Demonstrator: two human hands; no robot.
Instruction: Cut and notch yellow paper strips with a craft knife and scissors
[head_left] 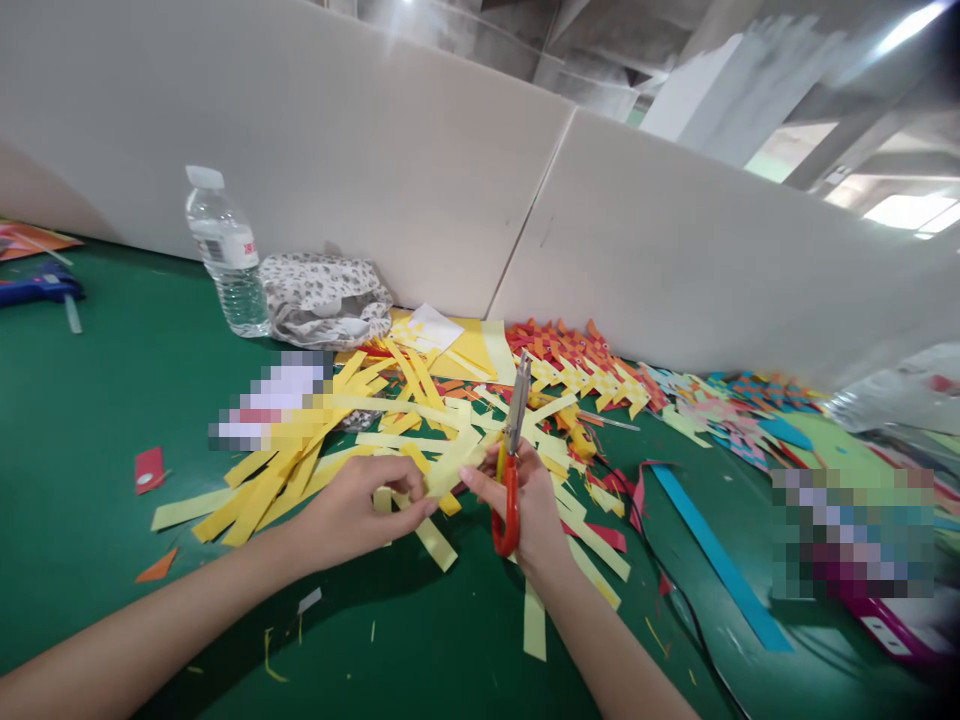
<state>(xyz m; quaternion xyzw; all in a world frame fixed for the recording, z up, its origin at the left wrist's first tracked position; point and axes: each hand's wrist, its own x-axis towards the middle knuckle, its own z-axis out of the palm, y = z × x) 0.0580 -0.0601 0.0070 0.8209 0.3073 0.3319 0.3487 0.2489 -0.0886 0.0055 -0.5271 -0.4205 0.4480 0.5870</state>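
Note:
My left hand [364, 508] is closed, its thumb and fingers pinching the lower end of a pale yellow paper strip [454, 462]. In my right hand [538, 505] is a pair of scissors [517, 405] with red handles, the blades pointing up and away from me. My right thumb and fingertips also reach the paper from the other side. Under and behind both hands lies a loose heap of yellow paper strips [281, 478] in light and deep shades. My fingers partly hide where the paper is gripped.
A water bottle [225, 260] and a patterned cloth bag [326, 300] stand by the pale partition [360, 150]. Woven paper pieces [570, 355] lie at the back. A blue strip [720, 560] and a black cable [686, 610] are to the right, a blue glue gun [45, 285] far left.

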